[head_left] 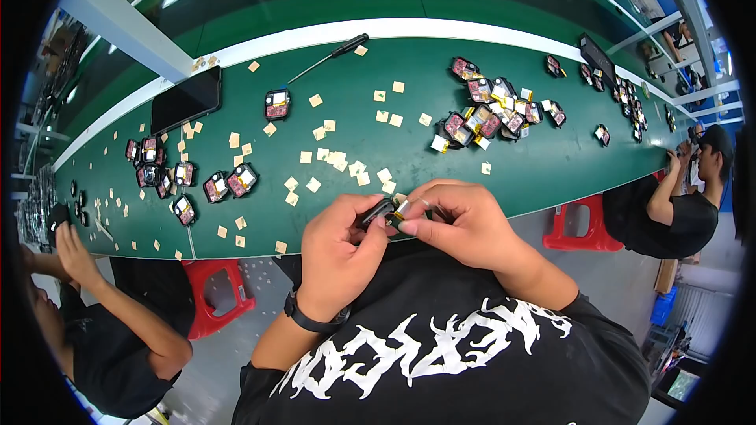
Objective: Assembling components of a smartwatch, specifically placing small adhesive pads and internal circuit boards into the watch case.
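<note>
At the table's front edge, my left hand (340,242) is closed around a small black device case (376,212), thumb on its near side. My right hand (465,228) pinches a small silver battery with a yellow edge (400,211) right beside the case; whether a wire joins the two is hidden by my fingers. Something thin and dark also shows between the right fingers, too small to name. Just beyond my hands, small square cream pads (337,159) lie scattered. A pile of open device cases (488,106) with red boards and silver batteries sits to the right.
More open cases (151,159) lie in a group at the left, one alone (277,104) farther back. A screwdriver (331,57) and a black phone (187,101) rest near the white rail. Co-workers sit on both sides, by red stools (216,295).
</note>
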### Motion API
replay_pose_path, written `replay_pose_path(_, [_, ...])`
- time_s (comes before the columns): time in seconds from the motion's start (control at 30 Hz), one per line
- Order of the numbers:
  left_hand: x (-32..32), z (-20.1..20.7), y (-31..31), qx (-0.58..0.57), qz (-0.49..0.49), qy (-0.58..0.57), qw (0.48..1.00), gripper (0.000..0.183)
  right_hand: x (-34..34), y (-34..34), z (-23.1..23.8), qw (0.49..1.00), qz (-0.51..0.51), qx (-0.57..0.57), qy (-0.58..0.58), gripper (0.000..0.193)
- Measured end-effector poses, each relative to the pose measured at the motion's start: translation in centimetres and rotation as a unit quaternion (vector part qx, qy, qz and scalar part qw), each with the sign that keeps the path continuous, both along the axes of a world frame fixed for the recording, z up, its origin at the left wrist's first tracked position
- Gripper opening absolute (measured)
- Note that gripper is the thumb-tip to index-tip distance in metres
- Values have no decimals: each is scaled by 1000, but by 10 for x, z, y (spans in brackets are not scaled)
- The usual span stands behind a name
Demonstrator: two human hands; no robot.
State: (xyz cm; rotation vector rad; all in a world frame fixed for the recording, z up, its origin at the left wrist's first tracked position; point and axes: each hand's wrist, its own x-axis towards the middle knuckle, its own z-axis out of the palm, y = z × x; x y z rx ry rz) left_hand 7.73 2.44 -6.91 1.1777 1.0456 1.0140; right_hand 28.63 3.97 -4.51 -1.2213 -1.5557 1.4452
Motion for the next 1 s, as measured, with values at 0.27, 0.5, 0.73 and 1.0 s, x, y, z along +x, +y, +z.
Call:
replay_pose_path(0.27, [1, -3, -1, 8, 5, 21, 1000, 17, -11, -4, 4, 993, -69, -47, -80, 13])
replay_pose_path(0.5, [2, -11, -2, 11, -25, 7, 1000, 24, -21, -8, 1, 983, -65, 123, -118, 10])
replay_pose_path(0.73, [-1, -13, -3, 26, -61, -6, 998, 30, -19, -8, 2, 994, -83, 34, -66, 12])
replay_pose_path(1.0, [1, -13, -9, 20, -49, -20, 998, 32, -20, -6, -10, 994, -112, -15, -6, 10])
